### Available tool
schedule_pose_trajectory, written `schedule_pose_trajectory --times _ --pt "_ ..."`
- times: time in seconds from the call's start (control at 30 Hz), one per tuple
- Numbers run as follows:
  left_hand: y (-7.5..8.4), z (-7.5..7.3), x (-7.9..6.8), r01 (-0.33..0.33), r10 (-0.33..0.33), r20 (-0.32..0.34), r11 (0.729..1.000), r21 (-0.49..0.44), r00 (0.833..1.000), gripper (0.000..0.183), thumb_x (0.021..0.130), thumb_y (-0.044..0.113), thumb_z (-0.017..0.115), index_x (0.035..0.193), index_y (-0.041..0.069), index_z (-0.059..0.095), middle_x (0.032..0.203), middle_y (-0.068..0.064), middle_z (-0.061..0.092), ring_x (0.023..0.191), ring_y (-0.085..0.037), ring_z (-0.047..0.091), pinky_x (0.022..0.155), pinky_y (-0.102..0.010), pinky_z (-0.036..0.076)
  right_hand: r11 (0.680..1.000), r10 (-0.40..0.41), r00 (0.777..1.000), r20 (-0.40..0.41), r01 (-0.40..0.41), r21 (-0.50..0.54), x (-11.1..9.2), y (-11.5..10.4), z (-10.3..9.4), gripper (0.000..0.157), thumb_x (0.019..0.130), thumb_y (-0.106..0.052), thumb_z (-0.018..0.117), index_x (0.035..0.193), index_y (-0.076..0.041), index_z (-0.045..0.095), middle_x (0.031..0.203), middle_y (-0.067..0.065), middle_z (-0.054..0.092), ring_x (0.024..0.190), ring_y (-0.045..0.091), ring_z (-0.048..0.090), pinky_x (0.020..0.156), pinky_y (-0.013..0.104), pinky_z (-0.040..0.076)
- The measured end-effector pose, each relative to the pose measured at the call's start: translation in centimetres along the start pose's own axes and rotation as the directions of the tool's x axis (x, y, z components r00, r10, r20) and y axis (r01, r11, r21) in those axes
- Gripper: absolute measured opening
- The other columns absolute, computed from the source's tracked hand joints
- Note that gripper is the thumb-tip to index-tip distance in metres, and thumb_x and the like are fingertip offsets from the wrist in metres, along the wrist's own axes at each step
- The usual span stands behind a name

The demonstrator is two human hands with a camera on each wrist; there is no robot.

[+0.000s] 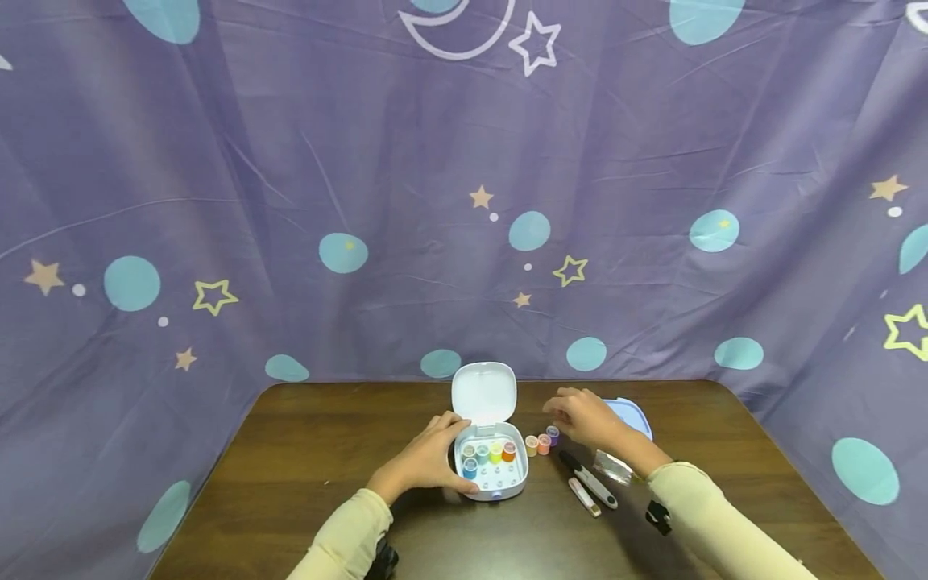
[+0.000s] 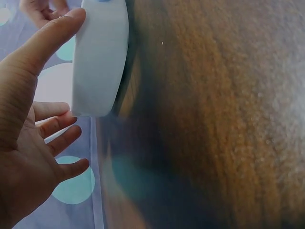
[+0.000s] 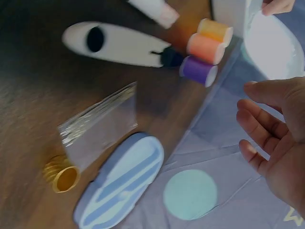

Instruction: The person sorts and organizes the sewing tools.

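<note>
My left hand (image 1: 428, 457) grips the left side of a white plastic box (image 1: 507, 490), thumb at the front edge and fingers toward the back. Its lid (image 1: 484, 391) stands raised behind. Inside, several thread spools sit over small pegs, among them a blue spool (image 1: 470, 468), a yellow spool (image 1: 496, 452) and an orange-red spool (image 1: 509, 451); the front pegs are bare. My right hand (image 1: 589, 419) hovers past the box's right side, fingers loosely bent around nothing. Nearest to it stand a purple spool (image 3: 199, 70), a coral spool (image 3: 206, 48) and an orange spool (image 3: 215, 31).
Right of the box lie white-handled thread snips (image 3: 124, 50), a small white-and-pink tool (image 1: 584, 497) and a clear packet of needle-like pieces (image 3: 102, 124). A gold thimble (image 3: 62, 175) and a blue oval case (image 3: 125, 183) are beyond. A patterned curtain (image 1: 406, 306) hangs behind the table.
</note>
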State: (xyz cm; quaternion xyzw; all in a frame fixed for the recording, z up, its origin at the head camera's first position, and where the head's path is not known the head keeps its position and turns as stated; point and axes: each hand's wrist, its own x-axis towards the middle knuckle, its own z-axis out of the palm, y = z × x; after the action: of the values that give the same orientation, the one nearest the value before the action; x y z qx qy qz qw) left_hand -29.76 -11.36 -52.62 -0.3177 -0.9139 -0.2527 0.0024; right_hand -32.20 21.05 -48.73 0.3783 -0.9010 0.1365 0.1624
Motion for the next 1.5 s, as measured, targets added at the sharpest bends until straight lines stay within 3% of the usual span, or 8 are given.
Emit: schedule_pose_trajectory --times 0.23,0.77,1.07,1.5 --pt "-0.2 0.0 0.0 0.014 -0.014 0.013 1.000 0.007 1.000 0.106 0.062 0.054 0.093 0.145 0.003 0.053 0.132 -0.006 0.052 0.117 -0.021 0.049 0.101 -0.043 0.049 1.000 -0.011 0.999 0.050 0.010 0.017 -0.7 1.0 1.3 0.025 0.073 0.003 0.083 0.096 -0.005 0.077 0.086 0.005 0.068 0.069 0.010 0.058 0.061 0.027 0.052" --pt "0.4 -0.7 0.5 0.033 -0.035 0.036 0.997 0.067 0.999 0.106 0.059 0.057 0.094 0.142 0.005 0.055 0.127 -0.004 0.052 0.114 -0.020 0.051 0.095 -0.040 0.051 1.000 -0.011 0.995 0.099 0.010 0.008 -0.9 1.3 2.3 0.025 0.074 -0.001 0.084 0.098 -0.007 0.077 0.087 0.006 0.069 0.071 0.011 0.058 0.063 0.027 0.051" --pt "0.8 -0.8 0.8 0.034 -0.038 0.056 0.996 0.082 0.998 0.104 0.059 0.054 0.095 0.141 0.002 0.056 0.125 -0.006 0.053 0.112 -0.022 0.051 0.094 -0.040 0.051 0.999 -0.039 0.997 0.060 0.040 -0.017 -1.1 1.4 2.9 0.024 0.073 -0.002 0.085 0.095 -0.007 0.077 0.088 0.006 0.070 0.075 0.019 0.065 0.068 0.032 0.056" --pt "0.5 -0.5 0.9 0.032 -0.040 0.067 0.994 0.105 0.997 0.105 0.060 0.057 0.094 0.142 0.005 0.055 0.124 -0.004 0.053 0.111 -0.020 0.051 0.091 -0.038 0.051 0.998 -0.051 0.998 -0.025 0.050 -0.042 -2.0 1.4 3.7 0.026 0.071 -0.005 0.086 0.095 -0.007 0.076 0.087 0.004 0.068 0.075 0.017 0.064 0.068 0.032 0.054"
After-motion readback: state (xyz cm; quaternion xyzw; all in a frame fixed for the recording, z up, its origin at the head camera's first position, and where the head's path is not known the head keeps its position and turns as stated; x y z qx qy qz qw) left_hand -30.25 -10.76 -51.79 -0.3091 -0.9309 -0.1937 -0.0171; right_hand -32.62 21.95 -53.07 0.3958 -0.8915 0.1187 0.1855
